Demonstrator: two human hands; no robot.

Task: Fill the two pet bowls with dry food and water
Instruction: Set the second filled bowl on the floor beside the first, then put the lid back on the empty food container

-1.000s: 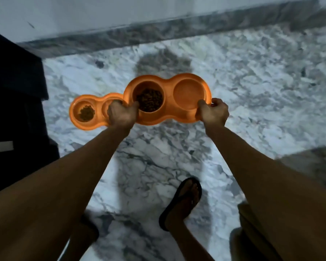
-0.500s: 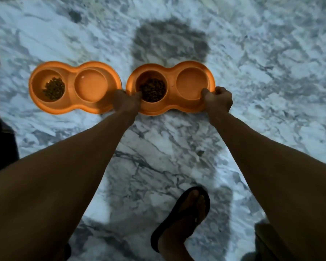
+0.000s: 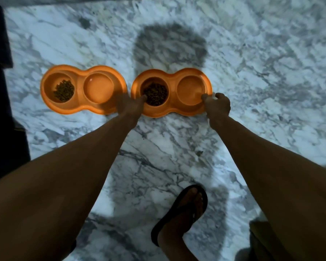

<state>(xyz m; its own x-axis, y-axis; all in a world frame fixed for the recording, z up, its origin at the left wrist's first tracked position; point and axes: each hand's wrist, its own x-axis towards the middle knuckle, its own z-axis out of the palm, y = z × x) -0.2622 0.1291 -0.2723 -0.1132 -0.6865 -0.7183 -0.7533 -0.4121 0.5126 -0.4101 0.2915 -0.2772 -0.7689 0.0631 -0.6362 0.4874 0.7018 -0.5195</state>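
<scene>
At twelve o'clock from my feet, on the marble floor (image 3: 252, 63), two orange double pet bowls are sitting side by side, nearly touching.

Item one: right-hand double bowl (image 3: 172, 110). Dry food (image 3: 155, 94) is filling its nine o'clock well; the three o'clock well (image 3: 190, 90) is looking glossy, probably water, though I cannot be sure. My left hand (image 3: 129, 106) is gripping the rim at its seven o'clock corner, thumb hooked over toward the kibble. My right hand (image 3: 217, 105) is pinching the rim at its four o'clock corner, fingers curled closed around the edge.

Item two: left-hand double bowl (image 3: 79, 110), lying at nine o'clock from item one. A smaller heap of kibble (image 3: 64, 90) is sitting in its outer well; the inner well (image 3: 98, 88) is looking shiny too.

Handling note: moulded plastic, judged stiff and light, but sloshing and shifting when tilted. I am judging the two end rims the best hold, keeping it level and letting go only when flat.

Surroundings: my sandalled foot (image 3: 181, 211) is standing at six o'clock; something dark (image 3: 0, 91) is bordering the floor at nine o'clock.
</scene>
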